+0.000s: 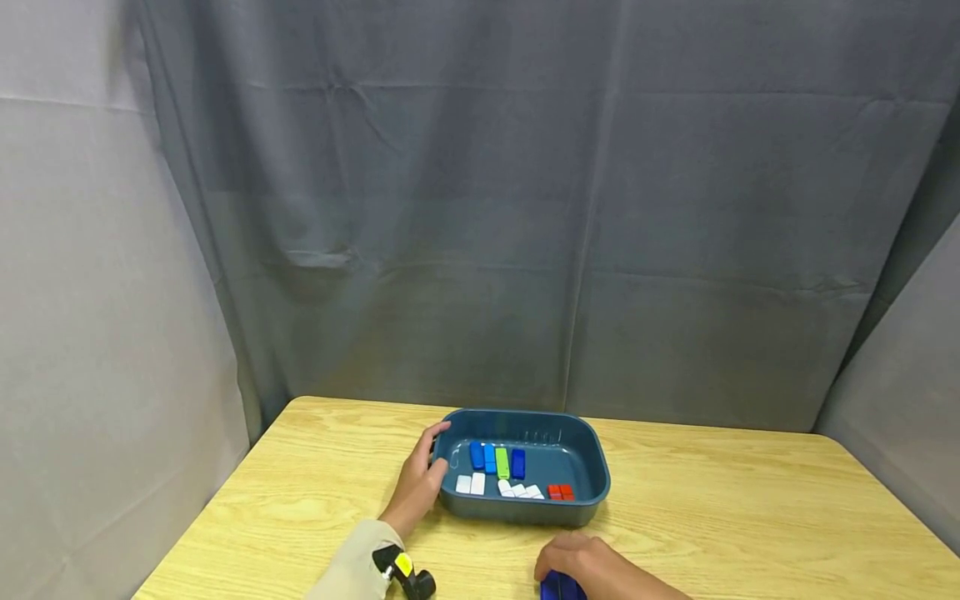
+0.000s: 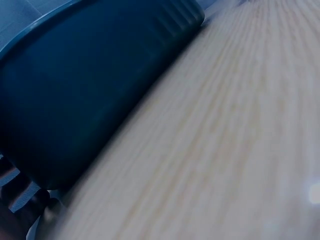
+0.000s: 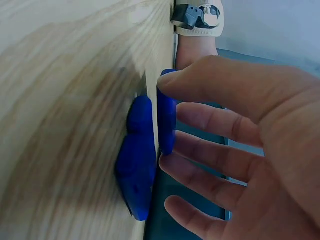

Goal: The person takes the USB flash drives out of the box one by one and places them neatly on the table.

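Note:
My left hand (image 1: 417, 485) grips the left end of a dark teal tub (image 1: 525, 512), with the thumb near its rim. In the left wrist view, the tub's wall (image 2: 85, 95) fills the upper left, and some fingers (image 2: 20, 192) show at the lower left corner. At the table's near side, my right hand (image 1: 596, 568) pinches a small blue oblong piece (image 3: 167, 117) between thumb and fingers. More blue pieces (image 3: 137, 165) lie on the table beside it, partly covered by the hand in the head view.
Inside the tub are small flat pieces: several white (image 1: 477, 483), a green one (image 1: 502, 463), blue ones (image 1: 518, 464) and red ones (image 1: 560, 492). The wooden table (image 1: 720, 508) extends to both sides. A grey curtain (image 1: 465, 208) hangs behind it.

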Demonstrator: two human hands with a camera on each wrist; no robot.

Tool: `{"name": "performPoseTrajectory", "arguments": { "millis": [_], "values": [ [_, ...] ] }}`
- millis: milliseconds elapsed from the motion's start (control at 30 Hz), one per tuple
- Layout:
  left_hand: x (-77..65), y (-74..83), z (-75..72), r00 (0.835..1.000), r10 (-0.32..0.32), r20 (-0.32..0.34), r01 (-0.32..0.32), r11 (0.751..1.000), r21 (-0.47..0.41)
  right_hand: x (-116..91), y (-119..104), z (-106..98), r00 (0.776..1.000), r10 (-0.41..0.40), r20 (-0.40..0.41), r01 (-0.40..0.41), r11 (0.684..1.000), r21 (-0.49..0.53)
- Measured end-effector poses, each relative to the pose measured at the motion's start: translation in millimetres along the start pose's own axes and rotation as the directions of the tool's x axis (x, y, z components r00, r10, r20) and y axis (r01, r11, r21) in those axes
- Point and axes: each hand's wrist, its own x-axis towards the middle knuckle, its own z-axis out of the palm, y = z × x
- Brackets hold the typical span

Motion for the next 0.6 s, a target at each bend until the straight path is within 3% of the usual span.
{"name": "performPoseTrajectory", "arguments": {
  "millis": [200, 400, 600],
  "values": [
    [0.0, 3.0, -0.1, 1.0, -0.02, 0.004, 0.02, 1.0, -0.006, 0.0, 1.4, 2.5, 0.999, -0.029, -0.014, 0.029, 0.999, -0.017],
    [-1.2, 3.2, -0.1, 0.999, -0.034, 0.012, 0.034, 0.999, -0.004, 0.1, 1.8, 4.6, 1.0, -0.005, 0.009, 0.005, 1.0, -0.002],
    [-1.3, 3.8, -0.8, 1.0, -0.015, 0.004, 0.015, 1.0, -0.01, 0.0, 4.5, 5.9, 1.0, -0.012, 0.006, 0.012, 1.0, -0.021]
  ]
}}
